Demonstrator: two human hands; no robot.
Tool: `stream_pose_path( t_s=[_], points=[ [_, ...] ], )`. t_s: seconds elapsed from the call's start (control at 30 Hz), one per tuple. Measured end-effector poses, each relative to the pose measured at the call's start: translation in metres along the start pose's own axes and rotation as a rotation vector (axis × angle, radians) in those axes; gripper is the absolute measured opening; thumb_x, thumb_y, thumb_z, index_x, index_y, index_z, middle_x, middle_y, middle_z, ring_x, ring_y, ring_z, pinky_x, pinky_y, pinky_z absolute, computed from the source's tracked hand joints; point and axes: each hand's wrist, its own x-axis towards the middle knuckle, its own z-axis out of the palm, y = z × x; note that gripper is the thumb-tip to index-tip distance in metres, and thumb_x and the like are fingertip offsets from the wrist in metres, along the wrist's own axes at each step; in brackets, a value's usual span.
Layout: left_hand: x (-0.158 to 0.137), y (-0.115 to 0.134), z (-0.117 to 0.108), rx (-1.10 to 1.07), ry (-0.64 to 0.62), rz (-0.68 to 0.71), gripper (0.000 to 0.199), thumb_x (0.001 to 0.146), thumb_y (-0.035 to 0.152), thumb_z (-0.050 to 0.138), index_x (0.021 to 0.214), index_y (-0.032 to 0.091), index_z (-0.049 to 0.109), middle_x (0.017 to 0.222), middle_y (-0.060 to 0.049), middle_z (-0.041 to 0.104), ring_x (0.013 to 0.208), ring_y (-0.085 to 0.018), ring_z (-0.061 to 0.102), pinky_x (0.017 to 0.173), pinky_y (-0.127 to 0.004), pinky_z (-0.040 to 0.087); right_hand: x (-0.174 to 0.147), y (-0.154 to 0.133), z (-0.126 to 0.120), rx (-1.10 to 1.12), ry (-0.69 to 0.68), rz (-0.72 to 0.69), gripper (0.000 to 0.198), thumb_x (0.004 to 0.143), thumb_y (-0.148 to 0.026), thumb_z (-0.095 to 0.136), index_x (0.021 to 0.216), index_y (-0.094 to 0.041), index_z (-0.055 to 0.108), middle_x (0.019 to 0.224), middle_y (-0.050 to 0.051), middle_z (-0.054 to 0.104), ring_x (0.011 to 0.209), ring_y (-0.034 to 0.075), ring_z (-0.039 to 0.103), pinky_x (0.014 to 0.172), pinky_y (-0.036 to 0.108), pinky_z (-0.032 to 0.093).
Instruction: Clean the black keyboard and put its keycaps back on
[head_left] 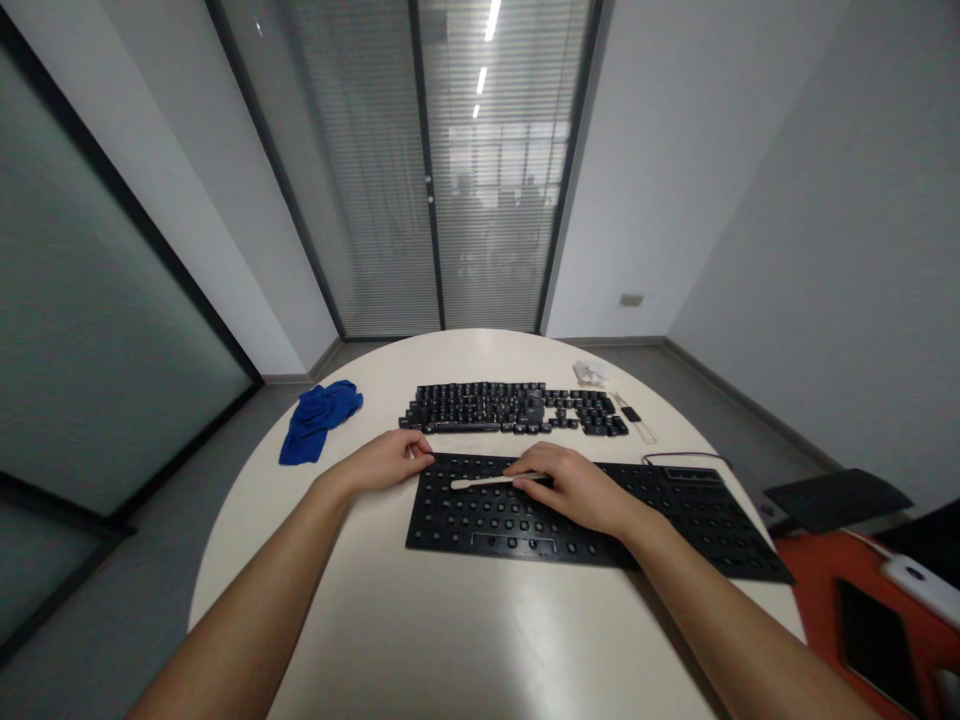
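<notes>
keyboard point(536, 525) lies flat; right grip point(574, 485) pinched around pale stick point(480, 482)

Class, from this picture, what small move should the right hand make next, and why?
Probably a short stroke of the pale brush along the keyless keyboard: the right hand holds the brush over it, loose keys lie beyond, and the left hand is at its far-left corner.

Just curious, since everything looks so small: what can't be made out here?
All in the head view:
White stick: one end, hidden by the right hand.
Keyboard: part hidden by that hand and arm.
Keycaps: markings too small.
Packet: contents too small, blurred.
White box: cut off by the right edge.
</notes>
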Motion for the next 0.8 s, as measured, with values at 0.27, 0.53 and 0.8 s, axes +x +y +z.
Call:
stream_pose_path(
  t_s=[0.27, 0.53, 0.8],
  points=[
    [-0.001, 0.001, -0.001, -0.010, -0.009, -0.003, 0.030, 0.084, 0.045, 0.058, 0.094, 0.019, 0.068, 0.076, -0.003, 0.066, 0.071, -0.020, 0.059, 0.065, -0.028, 0.041, 0.000, 0.004, 0.001, -0.024, 0.049, 0.064, 0.021, 0.098, -0.029, 0.059, 0.110, -0.022, 0.074, 0.106, 0.008, 0.076, 0.100, 0.022, 0.068, 0.092, 0.039, 0.053],
    [0.000, 0.000, 0.000, -0.008, -0.006, 0.000, 0.029, 0.084, 0.044, 0.058, 0.093, 0.018, 0.068, 0.075, -0.002, 0.065, 0.070, -0.020, 0.059, 0.066, -0.028, 0.041, 0.000, 0.009, 0.002, -0.047, 0.065, 0.100, 0.021, 0.098, -0.027, 0.057, 0.112, -0.021, 0.072, 0.109, 0.008, 0.075, 0.102, 0.022, 0.068, 0.094, 0.040, 0.053],
    [-0.001, 0.001, -0.001, -0.007, -0.009, -0.004, 0.029, 0.085, 0.045, 0.058, 0.094, 0.019, 0.068, 0.077, -0.002, 0.065, 0.071, -0.020, 0.059, 0.064, -0.028, 0.041, 0.000, 0.012, 0.003, -0.055, 0.098, 0.108, 0.021, 0.098, -0.026, 0.056, 0.113, -0.021, 0.071, 0.110, 0.009, 0.074, 0.102, 0.023, 0.068, 0.094, 0.042, 0.054]
  ],
)
